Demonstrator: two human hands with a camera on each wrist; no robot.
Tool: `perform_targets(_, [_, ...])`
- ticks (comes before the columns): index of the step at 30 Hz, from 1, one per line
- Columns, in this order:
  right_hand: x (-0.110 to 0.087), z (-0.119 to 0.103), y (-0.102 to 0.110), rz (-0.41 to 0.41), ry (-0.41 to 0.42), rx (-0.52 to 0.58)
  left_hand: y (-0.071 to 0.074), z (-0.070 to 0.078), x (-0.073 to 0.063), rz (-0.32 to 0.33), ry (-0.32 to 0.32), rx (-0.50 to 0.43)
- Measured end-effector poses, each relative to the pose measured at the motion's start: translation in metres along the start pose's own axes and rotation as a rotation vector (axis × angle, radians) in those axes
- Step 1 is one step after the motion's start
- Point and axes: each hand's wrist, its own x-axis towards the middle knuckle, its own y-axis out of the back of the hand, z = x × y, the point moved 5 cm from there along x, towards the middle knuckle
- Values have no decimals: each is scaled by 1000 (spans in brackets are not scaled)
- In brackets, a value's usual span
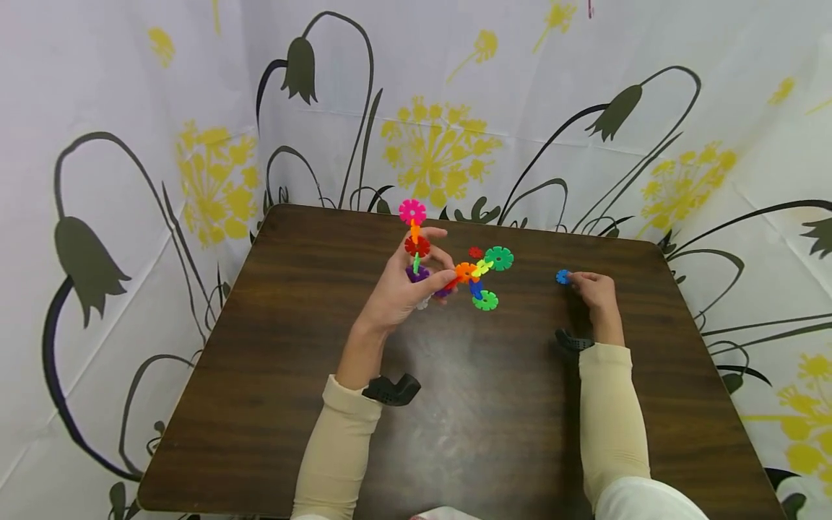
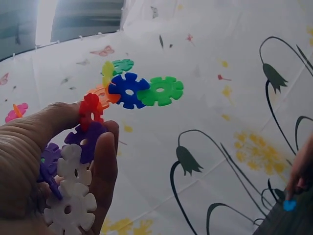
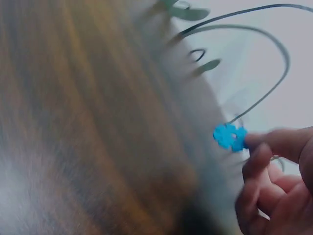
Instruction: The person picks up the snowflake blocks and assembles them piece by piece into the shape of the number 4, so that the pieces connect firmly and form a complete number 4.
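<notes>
My left hand (image 1: 406,282) grips a chain of linked plastic snowflake discs, raised over the table. From the thumb side stick out an orange disc (image 1: 465,272), a blue disc (image 2: 129,91) and a light green disc (image 2: 162,91), with a darker green disc (image 1: 499,258) at one tip. Another branch rises above the fingers to a pink disc (image 1: 412,211). White discs (image 2: 70,208) hang inside the palm, beside purple ones (image 2: 89,142). Off to the right, my right hand (image 1: 596,295) pinches a single blue snowflake disc (image 3: 230,136) between thumb and fingertips.
Under both hands spreads a dark wood-grain table (image 1: 273,361) with rounded corners. A flower-printed white curtain (image 1: 416,65) hangs along its back and sides. A small red disc (image 1: 476,253) shows just behind the chain. Each wrist wears a black camera band (image 1: 392,390).
</notes>
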Motion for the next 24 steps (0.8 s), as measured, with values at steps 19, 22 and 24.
perform_targets(19, [-94,-116,-31,-358,482,450,-15,-21,10,37,128,57])
perform_targets(22, [-107,-130,-39,-429,541,460,-19,-19,14,8,127,66])
perform_targets(24, [-114,-138,-46,-489,579,469,-22,-19,16,-6,140,73])
